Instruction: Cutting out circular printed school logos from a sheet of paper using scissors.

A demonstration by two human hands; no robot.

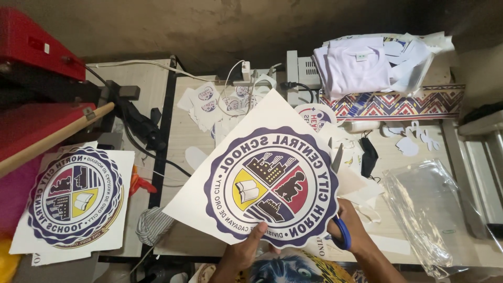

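Note:
My left hand [246, 250] pinches the lower edge of a white sheet [230, 157] printed with a round, mirrored school seal in purple, yellow, red and black, held up tilted over the table. My right hand [352, 225] grips blue-handled scissors [341, 233] at the sheet's right edge. Their blade [337, 157] points up along the seal's scalloped outline. The right side of the seal is cut to its outline; white margin remains on the left and top.
A second printed seal sheet [73, 196] lies at left beside a red heat press [36, 78]. Paper offcuts and small round prints [207, 102] litter the table. Folded white shirts [356, 63] sit back right, and a clear plastic bag [435, 204] lies at right.

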